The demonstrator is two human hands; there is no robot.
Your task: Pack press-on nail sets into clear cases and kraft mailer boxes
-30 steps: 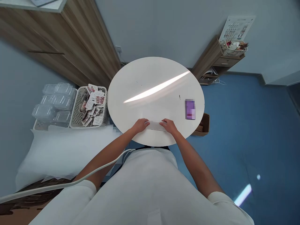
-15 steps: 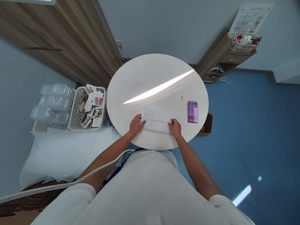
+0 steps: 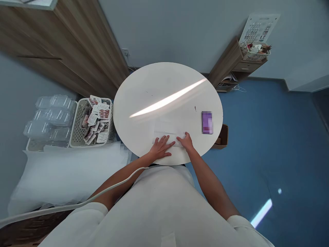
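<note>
A thin, translucent white sheet [image 3: 168, 137], folded into a flat strip, lies near the front edge of the round white table [image 3: 159, 82]. My left hand [image 3: 160, 148] rests on the strip's left and middle part, palm down with its fingers spread. At the right end, my right hand [image 3: 186, 141] grips the strip, thumb on top and fingers bent at its edge. A fainter flat layer of the sheet shows beyond the fold. Whether anything is wrapped inside cannot be seen.
A purple pixelated rectangle [image 3: 207, 122] lies at the table's right. To the left stand a basket [image 3: 74, 137] of printed packets, clear plastic boxes [image 3: 55, 113] and a stack of white sheets [image 3: 69, 171]. A cardboard box [image 3: 224, 135] sits beyond the right edge. A white cable [image 3: 115, 185] crosses my left arm.
My left hand has moved from the strip's left end toward its middle and spread flat. My right hand has shifted slightly inward, still at the right end. The camera view has shifted a little.
</note>
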